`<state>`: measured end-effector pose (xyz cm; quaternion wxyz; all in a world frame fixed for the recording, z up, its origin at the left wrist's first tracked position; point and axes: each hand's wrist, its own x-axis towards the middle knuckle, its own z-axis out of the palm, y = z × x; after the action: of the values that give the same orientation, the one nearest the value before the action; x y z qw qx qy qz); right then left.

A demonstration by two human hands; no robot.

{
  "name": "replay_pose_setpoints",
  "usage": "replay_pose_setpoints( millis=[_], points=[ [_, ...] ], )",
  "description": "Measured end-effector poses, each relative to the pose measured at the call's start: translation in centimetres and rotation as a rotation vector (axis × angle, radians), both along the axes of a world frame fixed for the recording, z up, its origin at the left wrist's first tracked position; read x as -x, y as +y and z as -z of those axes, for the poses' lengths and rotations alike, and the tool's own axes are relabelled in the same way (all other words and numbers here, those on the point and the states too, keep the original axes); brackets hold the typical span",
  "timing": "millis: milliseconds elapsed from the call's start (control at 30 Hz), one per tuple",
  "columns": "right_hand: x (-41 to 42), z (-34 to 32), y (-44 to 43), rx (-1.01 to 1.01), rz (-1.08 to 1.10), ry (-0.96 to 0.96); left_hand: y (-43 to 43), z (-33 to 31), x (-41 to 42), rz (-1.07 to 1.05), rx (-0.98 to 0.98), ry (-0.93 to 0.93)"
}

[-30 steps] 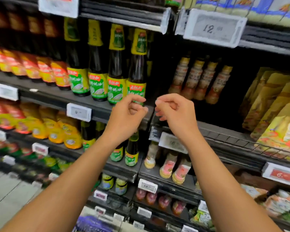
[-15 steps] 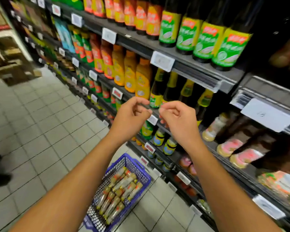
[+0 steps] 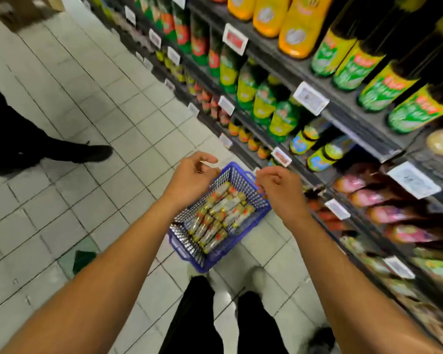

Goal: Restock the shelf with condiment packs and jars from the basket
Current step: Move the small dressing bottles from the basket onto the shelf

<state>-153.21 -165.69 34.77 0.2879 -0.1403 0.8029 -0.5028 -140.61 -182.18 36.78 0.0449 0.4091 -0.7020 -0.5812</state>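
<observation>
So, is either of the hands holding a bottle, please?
No, the left hand and right hand are both empty above the blue basket.

Pale tiled floor (image 3: pixel 62 111), dark shelving (image 3: pixel 356 116) along the right, white price tags (image 3: pixel 310 98) on its edges

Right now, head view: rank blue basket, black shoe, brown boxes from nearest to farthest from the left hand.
1. blue basket, just below the left hand
2. black shoe, floor to the left
3. brown boxes, far up the aisle
</observation>
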Motion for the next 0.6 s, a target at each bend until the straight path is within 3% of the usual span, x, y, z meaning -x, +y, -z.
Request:
replay_pose_setpoints(
  millis=[233,600],
  points=[
    [-3.7,11.5,-0.2,-0.192,0.151,-0.215,-1.9,11.5,-3.6,0.018,-0.126,-0.202],
    [-5.9,31.9,-0.1,-0.421,0.095,-0.44,0.0,34.0,-8.1,0.068,-0.389,-0.512]
  ],
)
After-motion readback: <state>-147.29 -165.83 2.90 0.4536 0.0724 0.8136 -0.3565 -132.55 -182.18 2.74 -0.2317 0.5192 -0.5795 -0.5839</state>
